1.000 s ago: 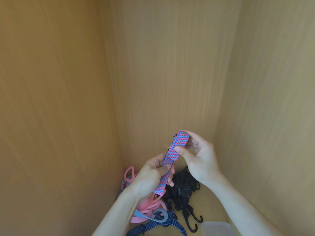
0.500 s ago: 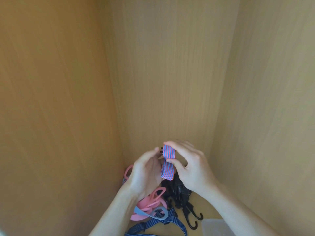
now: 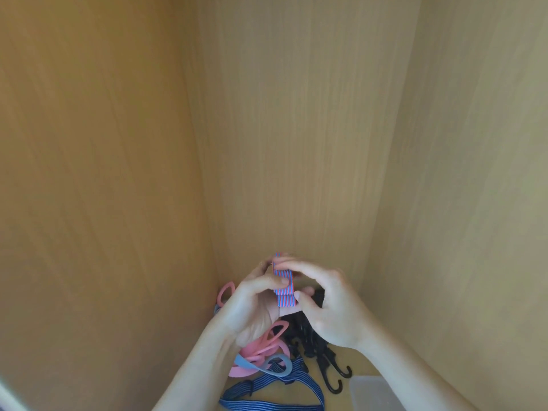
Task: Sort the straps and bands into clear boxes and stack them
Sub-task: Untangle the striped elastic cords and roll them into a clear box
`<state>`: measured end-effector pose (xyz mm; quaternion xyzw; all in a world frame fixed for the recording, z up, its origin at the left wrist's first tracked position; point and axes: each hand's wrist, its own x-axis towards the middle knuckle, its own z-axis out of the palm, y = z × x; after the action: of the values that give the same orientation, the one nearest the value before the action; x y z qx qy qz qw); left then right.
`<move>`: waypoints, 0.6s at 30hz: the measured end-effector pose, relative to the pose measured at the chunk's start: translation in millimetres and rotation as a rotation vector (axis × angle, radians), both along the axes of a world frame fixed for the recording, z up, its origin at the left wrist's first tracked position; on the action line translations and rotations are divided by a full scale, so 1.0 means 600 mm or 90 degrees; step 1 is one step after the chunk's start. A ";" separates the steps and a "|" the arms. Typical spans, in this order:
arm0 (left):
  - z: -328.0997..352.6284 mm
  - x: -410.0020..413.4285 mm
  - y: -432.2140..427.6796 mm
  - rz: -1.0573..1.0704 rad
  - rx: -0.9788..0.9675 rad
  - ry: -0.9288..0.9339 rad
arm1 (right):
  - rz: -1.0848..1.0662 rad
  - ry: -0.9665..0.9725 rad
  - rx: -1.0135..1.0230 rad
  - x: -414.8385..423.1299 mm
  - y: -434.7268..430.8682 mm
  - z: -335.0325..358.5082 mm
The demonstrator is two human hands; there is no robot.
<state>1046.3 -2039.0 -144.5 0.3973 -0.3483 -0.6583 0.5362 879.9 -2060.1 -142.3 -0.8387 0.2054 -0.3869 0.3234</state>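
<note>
Three wood walls (image 3: pixel 296 143) fill our view. We see left hand (image 3: pixel 255 304) and right hand (image 3: pixel 332 304) meeting near the back corner, above a pile on the floor (image 3: pixel 364 363): navy strap (image 3: pixel 267 393), black hooked cords (image 3: pixel 323 360), pink bands (image 3: pixel 261 351), grey band (image 3: pixel 267 364). Box (image 3: pixel 367 390) sits right of the hooks. Both grips clamped on the folded red-blue strap (image 3: pixel 284 289), held upright.
</note>
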 end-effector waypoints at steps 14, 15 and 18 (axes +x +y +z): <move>-0.069 -0.008 0.016 -0.115 -0.015 0.052 | -0.100 0.068 0.351 -0.018 -0.032 -0.043; -0.079 -0.012 0.015 -0.107 -0.016 0.021 | -0.089 0.072 0.349 -0.018 -0.029 -0.047; -0.098 -0.017 0.026 -0.128 -0.012 -0.035 | -0.082 0.070 0.345 -0.024 -0.023 -0.055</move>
<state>1035.9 -2023.6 -203.1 0.3731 -0.4069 -0.6945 0.4615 865.5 -2073.7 -175.5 -0.7268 0.3713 -0.2918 0.4988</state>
